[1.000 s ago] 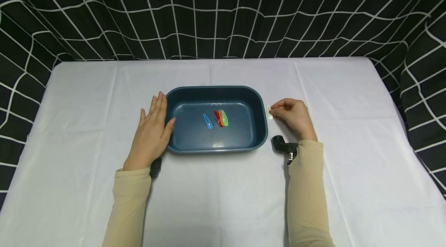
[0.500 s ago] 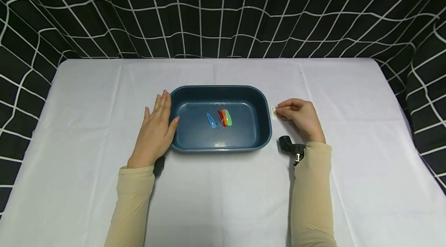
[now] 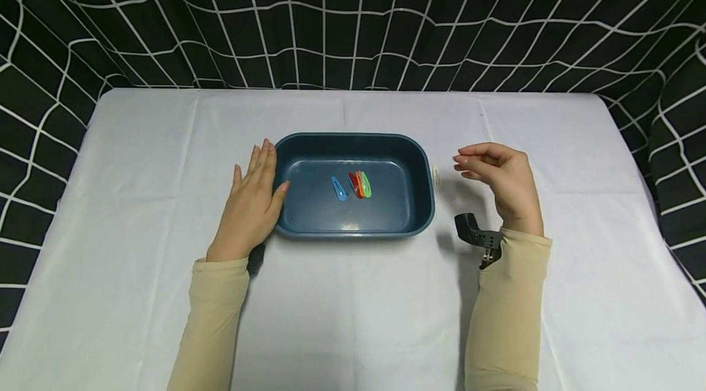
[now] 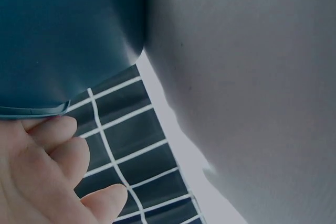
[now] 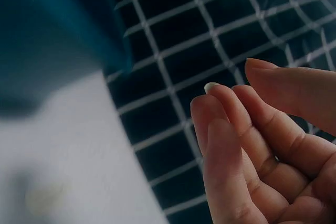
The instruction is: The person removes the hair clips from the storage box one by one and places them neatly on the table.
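Observation:
A dark blue plastic basin (image 3: 353, 236) stands on the white-covered table. My left hand (image 3: 248, 204) lies along its left side with straight fingers, the thumb over the rim; the left wrist view has the fingers (image 4: 68, 156) under the rim edge. Inside the basin are a blue snap hair clip (image 3: 339, 189) and, beside it, overlapping red, orange and green hair clips (image 3: 360, 184). Just outside the right wall lies a white hair clip (image 3: 436, 176), a pale blur in the right wrist view. My right hand (image 3: 499, 179) hovers right of it, fingers loosely bent around nothing.
A white cloth (image 3: 353, 317) covers the table. Black fabric with a white grid (image 3: 353, 23) hangs behind and at both sides. A black wrist camera mount (image 3: 477, 235) juts out from the right sleeve, between that forearm and the basin.
My right hand has let go of the white hair clip, leaving it beside the basin, and has lifted away to the right. The left hand stays at the basin; the head view has shifted slightly.

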A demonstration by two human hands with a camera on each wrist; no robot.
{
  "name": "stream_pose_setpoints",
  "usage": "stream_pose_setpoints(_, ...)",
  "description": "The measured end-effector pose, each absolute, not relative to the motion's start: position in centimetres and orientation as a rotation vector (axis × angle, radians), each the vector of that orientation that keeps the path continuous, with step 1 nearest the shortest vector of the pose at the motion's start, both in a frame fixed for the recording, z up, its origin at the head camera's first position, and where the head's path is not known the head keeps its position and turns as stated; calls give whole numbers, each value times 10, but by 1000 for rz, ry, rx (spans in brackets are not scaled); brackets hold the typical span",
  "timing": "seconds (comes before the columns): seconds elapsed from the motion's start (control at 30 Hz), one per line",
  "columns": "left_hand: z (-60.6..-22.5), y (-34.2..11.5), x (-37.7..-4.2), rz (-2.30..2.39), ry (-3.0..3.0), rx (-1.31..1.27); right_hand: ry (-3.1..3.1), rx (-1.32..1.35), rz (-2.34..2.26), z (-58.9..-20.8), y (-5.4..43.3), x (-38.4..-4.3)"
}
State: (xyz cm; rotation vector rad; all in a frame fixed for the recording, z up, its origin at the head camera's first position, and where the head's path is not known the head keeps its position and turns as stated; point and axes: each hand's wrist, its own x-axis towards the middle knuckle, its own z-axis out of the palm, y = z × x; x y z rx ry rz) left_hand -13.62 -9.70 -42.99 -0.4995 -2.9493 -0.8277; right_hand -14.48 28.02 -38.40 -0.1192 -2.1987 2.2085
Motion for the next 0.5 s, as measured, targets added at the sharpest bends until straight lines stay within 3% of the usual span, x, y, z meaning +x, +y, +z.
stream_pose_setpoints(0.23,-428,-96,-136,-788,-2990,-499,-2286,78,2164,-357,244,-143)
stream_pose_setpoints(0.5,-428,-96,-137,-778,-2980,-492,-2748,147,1918,-349,199,-168)
